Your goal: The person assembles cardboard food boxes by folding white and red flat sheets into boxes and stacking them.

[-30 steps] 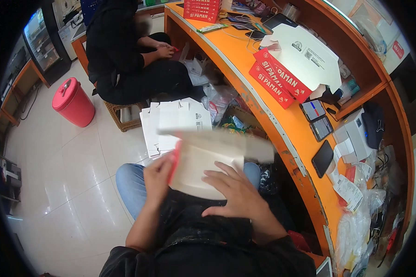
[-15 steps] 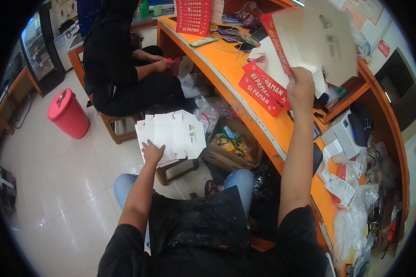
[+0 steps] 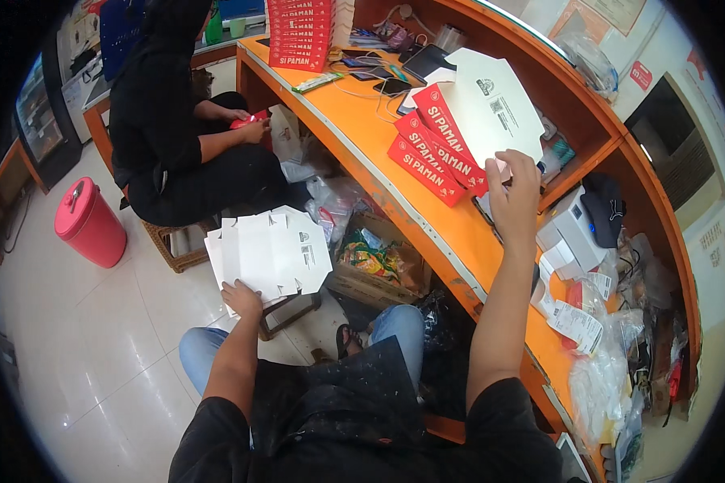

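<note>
**Both hands on flat white cartons, one stack low, one sheet up on the counter**

I watched from the head view and saw my left hand (image 3: 242, 296) closed on the lower edge of a fanned stack of flat white cardboard box blanks (image 3: 267, 253), resting over a small wooden stool (image 3: 286, 304) beside my knee. Held low like that, the stack sat within easy reach, I judged.

My right hand (image 3: 514, 193) was stretched up to the orange curved counter (image 3: 362, 137), fingers pinching the bottom edge of a single white die-cut carton sheet (image 3: 491, 113). The sheet lay across a row of overlapping red folded cartons (image 3: 437, 151), apparently so finished pieces gathered in one place.

A taller stack of red cartons (image 3: 300, 34) stood farther along the counter. A seated person in black (image 3: 169, 121) worked nearby, beside a pink lidded bin (image 3: 89, 224).
</note>
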`<state>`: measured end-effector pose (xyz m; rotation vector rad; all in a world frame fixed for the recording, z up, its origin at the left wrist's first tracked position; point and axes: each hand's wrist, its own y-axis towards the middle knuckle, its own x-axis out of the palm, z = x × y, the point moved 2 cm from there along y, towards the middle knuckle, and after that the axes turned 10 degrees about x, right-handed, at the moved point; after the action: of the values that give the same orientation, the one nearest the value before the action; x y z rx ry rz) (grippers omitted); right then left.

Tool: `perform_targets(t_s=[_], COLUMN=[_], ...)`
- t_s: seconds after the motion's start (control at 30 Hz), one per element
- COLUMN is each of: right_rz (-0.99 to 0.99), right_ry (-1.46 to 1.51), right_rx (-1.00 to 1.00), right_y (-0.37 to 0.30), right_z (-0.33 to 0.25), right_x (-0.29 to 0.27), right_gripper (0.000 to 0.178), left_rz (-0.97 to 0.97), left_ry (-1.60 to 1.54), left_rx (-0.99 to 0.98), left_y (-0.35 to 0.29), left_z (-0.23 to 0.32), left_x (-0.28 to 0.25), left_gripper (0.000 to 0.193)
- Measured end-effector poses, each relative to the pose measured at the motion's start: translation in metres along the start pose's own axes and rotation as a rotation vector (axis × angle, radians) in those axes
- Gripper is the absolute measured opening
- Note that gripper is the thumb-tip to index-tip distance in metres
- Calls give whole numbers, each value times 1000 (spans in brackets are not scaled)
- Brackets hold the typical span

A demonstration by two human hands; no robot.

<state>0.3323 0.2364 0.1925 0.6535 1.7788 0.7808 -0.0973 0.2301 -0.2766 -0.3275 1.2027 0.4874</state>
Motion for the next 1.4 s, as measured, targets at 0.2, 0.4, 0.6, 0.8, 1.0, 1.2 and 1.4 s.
perform_targets(t_s=[0.2,0.4,0.6,0.8,1.0,1.2,1.4], right_rz=[129,81,-80,-497,-790,-588,-455], right_ry=[36,181,374,533,630,637,700], right_rx=[-80,-75,-14,24,179,134,-196], right_y=[-54,-99,-122,-202,-304,-308,-253], right_z=[-32,-49,-52,-75,-109,-106,-77], right_x=[-31,-45,-35,30,89,97,47], right_gripper=[26,25,22,37,84,56,53], left_rz=[3,163,-399,-481,-1071,-1315,-1162], left_ry=[74,-319,-826,-2247,-2351,-1914,-1928], left_rx=[78,92,-44,-479,-680,-453,-297], left_y=[-2,25,46,-17,-184,-231,-207], left_z=[5,7,-12,-33,72,109,100], left_x=[2,0,-33,-49,-88,-127,-171], left_gripper=[57,38,27,28,28,38,72])
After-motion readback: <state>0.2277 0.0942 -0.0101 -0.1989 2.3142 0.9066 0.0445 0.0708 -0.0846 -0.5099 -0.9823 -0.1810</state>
